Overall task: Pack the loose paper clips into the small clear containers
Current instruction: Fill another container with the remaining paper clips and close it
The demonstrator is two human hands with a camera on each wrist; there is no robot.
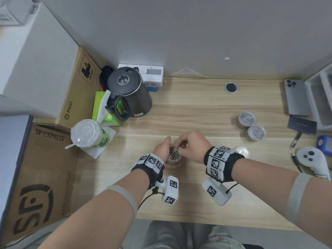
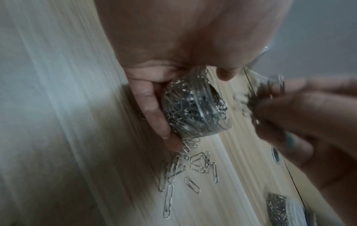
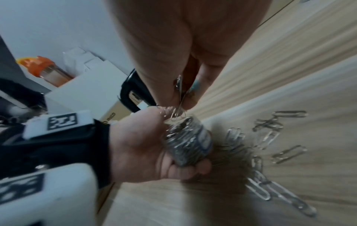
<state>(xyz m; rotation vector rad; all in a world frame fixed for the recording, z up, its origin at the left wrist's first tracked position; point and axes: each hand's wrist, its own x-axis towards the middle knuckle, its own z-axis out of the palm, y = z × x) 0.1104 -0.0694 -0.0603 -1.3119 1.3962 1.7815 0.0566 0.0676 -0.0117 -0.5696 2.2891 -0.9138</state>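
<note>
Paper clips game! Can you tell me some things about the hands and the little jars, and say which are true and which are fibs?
1. The left hand grips the open clear container. True.
2. The right hand is empty. False: it pinches a few paper clips above the container.
3. All the clips are packed. False: loose paper clips lie on the wooden desk beside the container.
4. Two filled containers stand farther off on the right. True.
5. The kettle is white. False: it is black.
</note>
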